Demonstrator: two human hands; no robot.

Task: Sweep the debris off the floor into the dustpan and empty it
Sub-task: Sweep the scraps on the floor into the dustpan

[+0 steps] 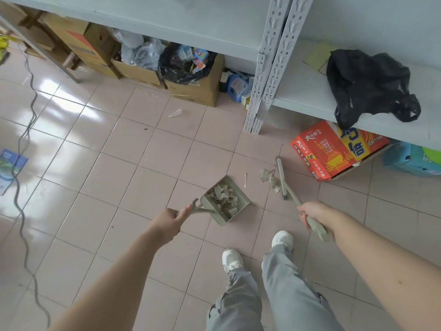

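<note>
A grey-green dustpan (pixel 241 199) rests on the pink tiled floor, holding several torn paper scraps. My left hand (pixel 173 217) grips its long handle from the left. My right hand (pixel 310 212) grips the handle of a matching broom (pixel 282 177), whose narrow head lies on the floor to the right of the dustpan. A small pile of paper debris (pixel 269 177) lies just left of the broom head, between it and the dustpan. One thin scrap (pixel 245 179) lies closer to the pan. Another scrap (pixel 175 113) lies farther away near the boxes.
White metal shelving stands ahead, its post (pixel 256 108) reaching the floor. A red noodle carton (pixel 334 151) sits right of the broom. A cardboard box lined with a black bag (pixel 191 68) holds rubbish under the shelf. A cable (pixel 23 139) runs along the left floor. My feet are below.
</note>
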